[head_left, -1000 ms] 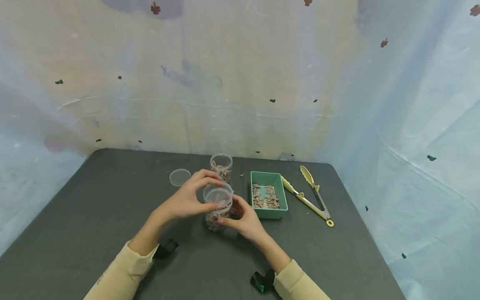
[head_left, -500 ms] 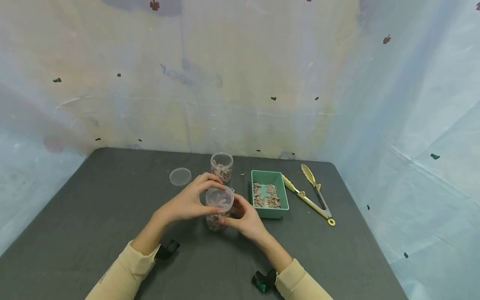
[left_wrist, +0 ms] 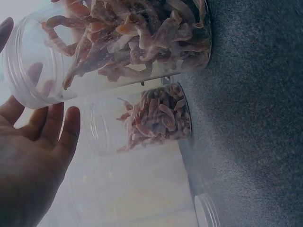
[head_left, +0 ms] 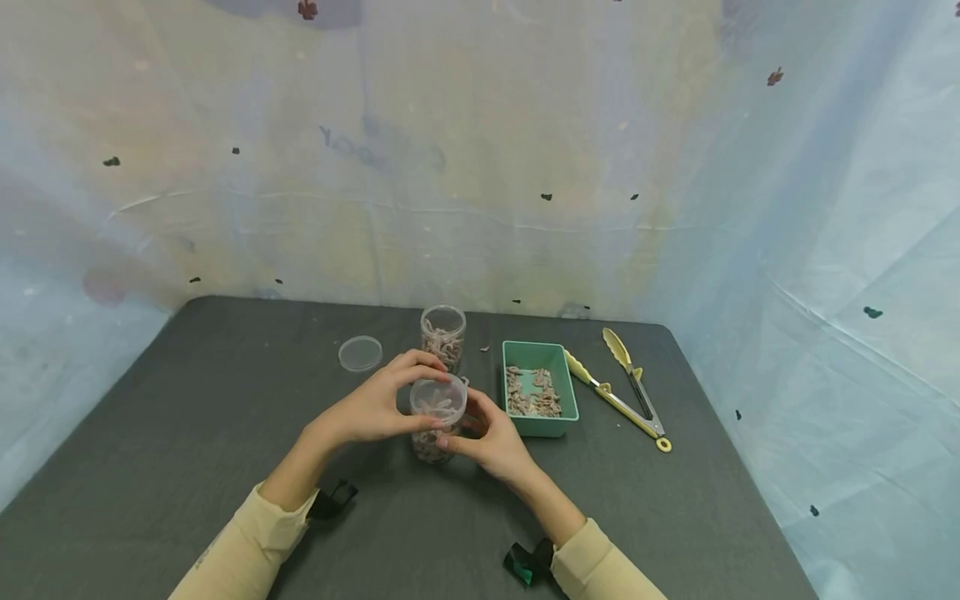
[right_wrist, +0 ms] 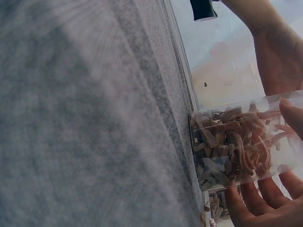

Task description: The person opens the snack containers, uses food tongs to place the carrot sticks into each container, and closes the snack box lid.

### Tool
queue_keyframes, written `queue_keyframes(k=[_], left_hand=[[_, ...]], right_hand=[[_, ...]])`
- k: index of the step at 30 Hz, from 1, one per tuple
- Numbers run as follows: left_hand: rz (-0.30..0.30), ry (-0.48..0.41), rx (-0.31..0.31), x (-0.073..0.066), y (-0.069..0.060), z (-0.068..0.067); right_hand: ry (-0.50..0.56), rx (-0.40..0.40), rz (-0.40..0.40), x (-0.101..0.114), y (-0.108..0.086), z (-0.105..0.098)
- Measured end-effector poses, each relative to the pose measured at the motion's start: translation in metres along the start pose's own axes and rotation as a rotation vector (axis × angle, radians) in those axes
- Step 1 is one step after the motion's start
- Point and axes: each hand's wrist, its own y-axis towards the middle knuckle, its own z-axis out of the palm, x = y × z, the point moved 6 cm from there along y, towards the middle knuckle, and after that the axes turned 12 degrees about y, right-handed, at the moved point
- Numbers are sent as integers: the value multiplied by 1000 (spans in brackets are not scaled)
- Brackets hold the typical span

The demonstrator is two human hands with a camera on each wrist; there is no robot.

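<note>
A clear jar of brownish dried strips stands upright on the dark table, with a translucent lid over its mouth. My left hand holds the lid by its edge, thumb on the near side and fingers on the far side. Lower down, my right hand grips the jar's body from the right. The right wrist view shows the right fingers against the clear wall of this jar. Just behind it stands a second jar of similar strips, its top uncovered.
A loose round lid lies left of the rear jar. To the right is a green tray with some strips in it. Yellow-tipped tongs lie spread beyond the tray. One stray piece lies near the rear jar. A plastic sheet hangs behind the table.
The lid in my left hand has come down onto the jar's rim and now looks level. My left hand has lowered slightly; the right has kept its hold on the jar.
</note>
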Motion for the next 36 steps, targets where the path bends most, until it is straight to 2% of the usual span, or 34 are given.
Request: queue_keyframes(k=[4, 7, 10, 14, 17, 22, 28, 30, 32, 36], left_hand=[[60, -56, 49, -2, -2, 2], [71, -91, 80, -3, -2, 3], [15, -81, 72, 0, -1, 4], [-106, -55, 42, 8, -1, 4], [-133, -50, 28, 11, -1, 5], [-96, -62, 36, 10, -1, 3], [13, -120, 122, 6, -5, 1], [32, -135, 142, 5, -6, 1], [19, -149, 142, 5, -6, 1], [-57, -103, 86, 8, -4, 1]], right_hand=[[-13, -2, -2, 0, 0, 0], [-21, -6, -4, 0, 0, 0], [-20, -7, -5, 0, -1, 0], [-10, -5, -5, 0, -1, 0], [-4, -1, -5, -1, -1, -1], [-10, 6, -11, -1, 0, 0], [-16, 6, -15, -1, 0, -1], [-16, 7, -17, -1, 0, 0], [-20, 10, -19, -1, 0, 0], [-23, 9, -16, -1, 0, 0]])
